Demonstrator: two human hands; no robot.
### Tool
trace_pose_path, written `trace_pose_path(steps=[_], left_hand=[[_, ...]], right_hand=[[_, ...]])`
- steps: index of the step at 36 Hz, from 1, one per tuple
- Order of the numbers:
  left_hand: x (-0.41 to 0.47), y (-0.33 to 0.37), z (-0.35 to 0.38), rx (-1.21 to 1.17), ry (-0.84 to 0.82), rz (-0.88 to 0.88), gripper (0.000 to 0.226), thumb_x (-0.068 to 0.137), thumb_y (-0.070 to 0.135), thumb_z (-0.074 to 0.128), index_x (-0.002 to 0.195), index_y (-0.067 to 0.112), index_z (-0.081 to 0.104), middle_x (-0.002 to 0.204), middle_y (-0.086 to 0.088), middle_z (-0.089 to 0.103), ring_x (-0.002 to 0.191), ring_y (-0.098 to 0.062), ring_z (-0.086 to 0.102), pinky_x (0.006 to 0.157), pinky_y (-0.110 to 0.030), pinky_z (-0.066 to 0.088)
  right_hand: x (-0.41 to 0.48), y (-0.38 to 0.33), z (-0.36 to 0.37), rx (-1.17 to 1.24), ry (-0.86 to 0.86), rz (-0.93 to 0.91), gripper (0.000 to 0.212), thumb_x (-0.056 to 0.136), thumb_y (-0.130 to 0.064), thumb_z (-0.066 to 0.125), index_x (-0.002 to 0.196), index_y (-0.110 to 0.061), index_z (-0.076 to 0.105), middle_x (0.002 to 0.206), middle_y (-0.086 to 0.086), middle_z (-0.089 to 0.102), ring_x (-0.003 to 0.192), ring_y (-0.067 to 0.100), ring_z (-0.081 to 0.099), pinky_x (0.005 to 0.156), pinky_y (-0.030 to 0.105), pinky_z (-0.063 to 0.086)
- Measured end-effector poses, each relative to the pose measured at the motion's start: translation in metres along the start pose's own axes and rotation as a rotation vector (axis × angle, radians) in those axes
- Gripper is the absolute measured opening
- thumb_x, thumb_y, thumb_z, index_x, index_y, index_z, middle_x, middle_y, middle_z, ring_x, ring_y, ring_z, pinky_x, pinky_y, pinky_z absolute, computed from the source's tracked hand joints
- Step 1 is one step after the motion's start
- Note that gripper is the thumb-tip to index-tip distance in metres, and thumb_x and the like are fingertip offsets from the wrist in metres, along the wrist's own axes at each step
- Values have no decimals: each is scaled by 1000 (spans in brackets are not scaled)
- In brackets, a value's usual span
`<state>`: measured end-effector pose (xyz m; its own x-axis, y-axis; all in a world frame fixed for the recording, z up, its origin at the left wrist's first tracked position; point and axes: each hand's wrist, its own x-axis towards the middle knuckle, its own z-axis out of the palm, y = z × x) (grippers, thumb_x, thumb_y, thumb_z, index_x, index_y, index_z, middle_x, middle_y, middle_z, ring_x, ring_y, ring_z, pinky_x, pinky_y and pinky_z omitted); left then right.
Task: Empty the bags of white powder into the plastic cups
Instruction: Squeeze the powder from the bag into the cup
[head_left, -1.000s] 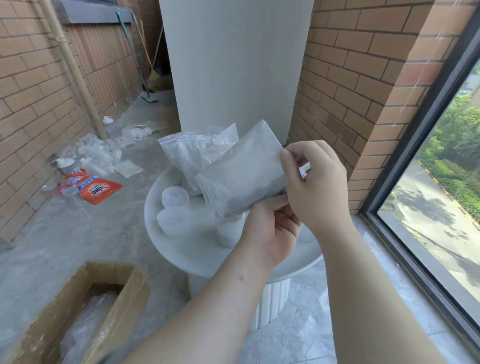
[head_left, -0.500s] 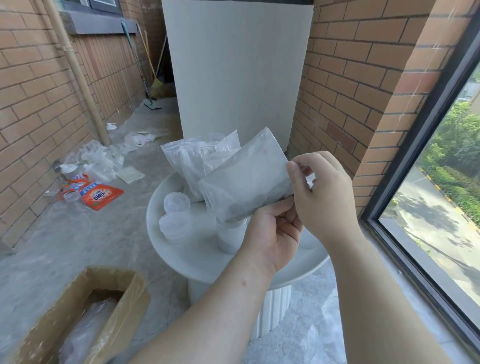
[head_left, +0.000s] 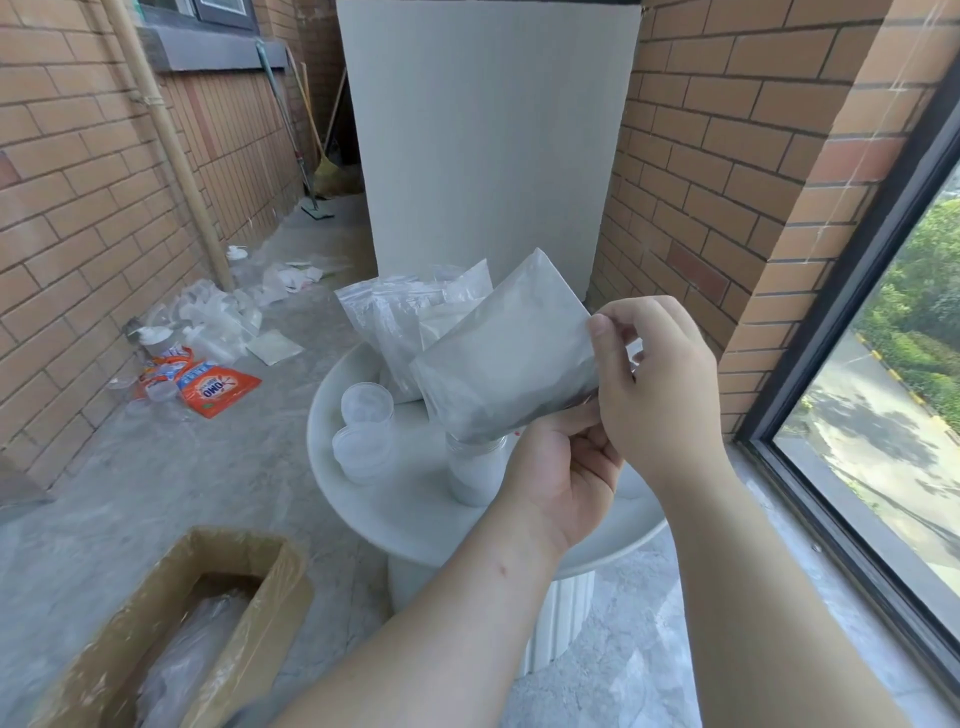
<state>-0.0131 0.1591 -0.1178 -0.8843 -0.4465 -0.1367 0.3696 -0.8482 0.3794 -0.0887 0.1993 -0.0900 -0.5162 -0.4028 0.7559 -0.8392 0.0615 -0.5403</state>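
Observation:
A clear bag of white powder (head_left: 511, 345) is held tilted above the round white table (head_left: 415, 512). My left hand (head_left: 563, 467) grips its lower right corner from below. My right hand (head_left: 657, 382) pinches the bag's right edge with thumb and fingers. Directly under the bag stands a plastic cup (head_left: 475, 470) partly filled with white powder. Two lidded plastic cups (head_left: 366, 402) (head_left: 361, 452) sit on the table's left side. More powder bags (head_left: 410, 325) are piled at the table's back.
An open cardboard box (head_left: 171, 623) holding plastic bags stands on the floor at lower left. Empty bags, an orange packet (head_left: 215, 387) and rubbish lie along the left brick wall. A white pillar rises behind the table; a window runs along the right.
The view has shifted slightly; the bag and both hands have kept almost the same pose above the cup.

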Motion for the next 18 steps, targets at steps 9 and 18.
trace_pose_path(steps=[9,18], left_hand=[[2,0,-1,-24,5,-8,25,65,-5,61,83,8,74,76,2,71,63,-3,64,59,-13,52],[-1,3,3,-27,23,10,27,74,-9,57,94,3,70,79,-3,73,64,-8,69,58,-17,54]], right_hand=[[2,-3,2,-14,3,-23,13,100,-17,56,96,-11,66,96,-3,60,89,10,50,78,30,45],[3,-5,1,-13,54,-33,14,100,-16,55,95,-10,66,97,-1,60,90,10,51,77,28,44]])
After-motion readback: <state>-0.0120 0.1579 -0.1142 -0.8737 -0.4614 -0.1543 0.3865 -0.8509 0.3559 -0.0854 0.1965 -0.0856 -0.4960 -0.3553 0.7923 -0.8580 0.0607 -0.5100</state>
